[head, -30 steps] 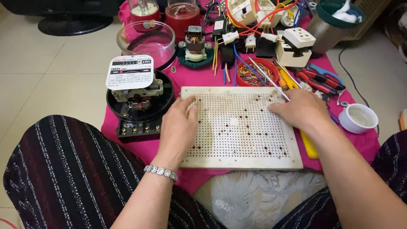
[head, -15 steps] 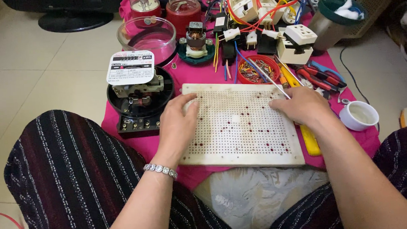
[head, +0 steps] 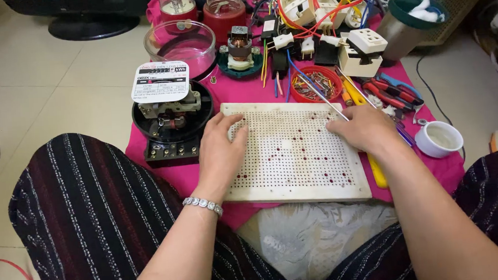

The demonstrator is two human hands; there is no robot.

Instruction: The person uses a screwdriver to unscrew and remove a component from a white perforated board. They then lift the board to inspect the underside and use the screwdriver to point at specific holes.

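Left hand [head: 222,153] lies flat on the pegboard's [head: 295,154] left edge, right hand [head: 362,129] flat on its right edge; neither grip closes on anything. The pegboard lies at the pink cloth's [head: 246,92] near edge, beside the meter [head: 167,118].

White perforated board [head: 295,154] lies flat on pink cloth [head: 246,94].

Both arms are reaching forward; the left hand [head: 222,153] and right hand [head: 363,129] are lying flat, palms down, fingers loosely spread.
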